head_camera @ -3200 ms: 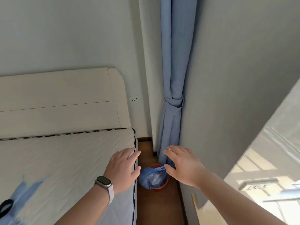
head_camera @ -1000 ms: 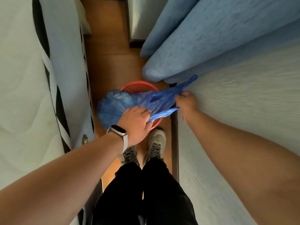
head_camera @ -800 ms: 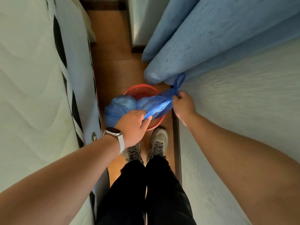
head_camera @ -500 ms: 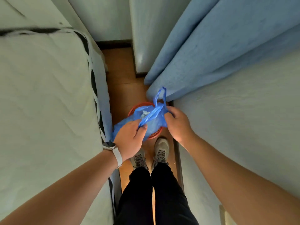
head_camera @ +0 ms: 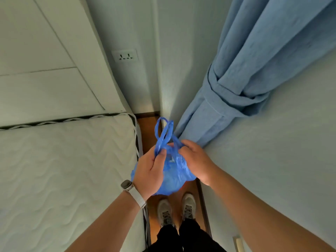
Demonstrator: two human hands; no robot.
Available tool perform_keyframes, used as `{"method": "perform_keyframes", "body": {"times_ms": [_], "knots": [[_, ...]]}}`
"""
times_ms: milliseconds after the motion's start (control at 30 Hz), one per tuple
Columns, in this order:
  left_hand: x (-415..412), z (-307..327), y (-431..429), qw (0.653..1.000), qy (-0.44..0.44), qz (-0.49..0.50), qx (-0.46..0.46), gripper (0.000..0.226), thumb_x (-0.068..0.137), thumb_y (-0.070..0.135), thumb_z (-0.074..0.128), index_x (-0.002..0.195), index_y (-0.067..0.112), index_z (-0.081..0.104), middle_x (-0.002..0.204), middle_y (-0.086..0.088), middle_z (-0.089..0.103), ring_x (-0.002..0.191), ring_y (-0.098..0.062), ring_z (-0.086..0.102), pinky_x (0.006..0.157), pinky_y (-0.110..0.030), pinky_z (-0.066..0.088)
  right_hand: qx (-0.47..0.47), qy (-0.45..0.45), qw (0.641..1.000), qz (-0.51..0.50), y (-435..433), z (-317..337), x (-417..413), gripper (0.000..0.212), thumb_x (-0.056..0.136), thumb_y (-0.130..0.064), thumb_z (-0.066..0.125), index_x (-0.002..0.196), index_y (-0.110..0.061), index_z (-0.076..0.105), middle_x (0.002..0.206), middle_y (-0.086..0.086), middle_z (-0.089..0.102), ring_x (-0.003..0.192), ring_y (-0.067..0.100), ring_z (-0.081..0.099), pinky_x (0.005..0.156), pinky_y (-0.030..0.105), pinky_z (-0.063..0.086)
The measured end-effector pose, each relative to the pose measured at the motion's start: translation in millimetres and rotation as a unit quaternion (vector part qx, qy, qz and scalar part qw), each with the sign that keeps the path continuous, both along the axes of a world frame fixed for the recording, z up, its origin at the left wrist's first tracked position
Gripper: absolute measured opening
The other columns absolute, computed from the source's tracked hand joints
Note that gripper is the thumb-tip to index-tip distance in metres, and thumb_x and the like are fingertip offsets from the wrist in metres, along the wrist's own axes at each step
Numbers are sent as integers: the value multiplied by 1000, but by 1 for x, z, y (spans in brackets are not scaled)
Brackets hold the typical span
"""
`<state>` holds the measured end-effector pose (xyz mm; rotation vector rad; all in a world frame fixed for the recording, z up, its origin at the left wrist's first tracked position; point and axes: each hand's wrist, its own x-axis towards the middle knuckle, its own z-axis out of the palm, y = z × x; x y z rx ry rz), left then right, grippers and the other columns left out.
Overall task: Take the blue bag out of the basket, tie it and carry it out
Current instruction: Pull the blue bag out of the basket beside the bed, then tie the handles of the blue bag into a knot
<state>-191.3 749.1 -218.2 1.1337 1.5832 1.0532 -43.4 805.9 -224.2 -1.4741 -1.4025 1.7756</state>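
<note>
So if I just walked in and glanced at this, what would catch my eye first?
Most likely the bright blue bag at centre, gripped by the left hand and the right hand, its handles looping upward. Next, the tied blue curtain hanging along the wall at right, and the white mattress filling the left.

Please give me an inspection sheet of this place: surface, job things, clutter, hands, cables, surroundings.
Surface: wooden floor, a narrow strip between bed and wall.
Job's things: blue bag lifted, handles crossed upward; knot not confirmed. Basket almost hidden beneath it.
Clutter: nothing seen.
Hands: left hand grips one handle; right hand grips the bag's neck.
Cables: nothing seen; wall socket unused.
Surroundings: mattress left, tied blue curtain right.
</note>
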Motion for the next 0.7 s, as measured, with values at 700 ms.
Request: {"method": "perform_keyframes", "body": {"times_ms": [700], "knots": [[13, 175, -13, 990, -23, 46, 130, 35, 98, 11, 41, 69, -4, 54, 62, -8, 56, 60, -11, 53, 61, -20, 45, 213, -134, 942, 223, -10, 171, 10, 27, 81, -42, 55, 57, -32, 46, 46, -15, 38, 47, 4, 33, 44, 19, 29]]}}
